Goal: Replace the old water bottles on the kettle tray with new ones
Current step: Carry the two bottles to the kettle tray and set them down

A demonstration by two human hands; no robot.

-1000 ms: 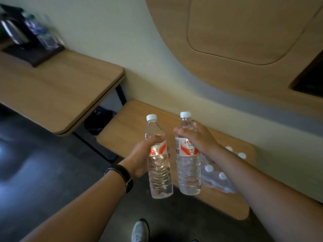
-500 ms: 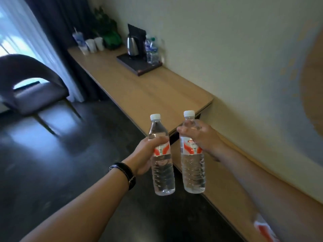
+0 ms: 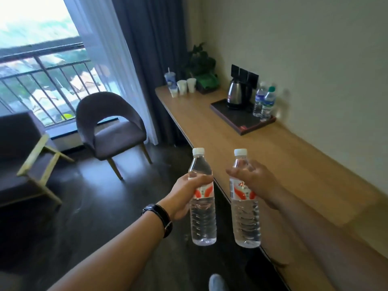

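Left hand [image 3: 182, 196] closed around the red-and-white label of one white-capped water bottle [image 3: 202, 198]; right hand [image 3: 252, 181] wrapped on the label of a second new bottle [image 3: 245, 200]. Both upright, side by side, apart, over dark floor at the desk's [image 3: 273, 148] near edge. Far along the desk: dark kettle tray [image 3: 241, 120] with steel kettle [image 3: 236, 94] and two old bottles [image 3: 263, 101] at its right, by the wall.

Both forearms are bare, with no sleeves showing. The left wrist carries a wristwatch [image 3: 160, 217] on a black strap with a dark, shiny case. At the near edge, a pale shoe [image 3: 217, 282] tip shows, blurred.
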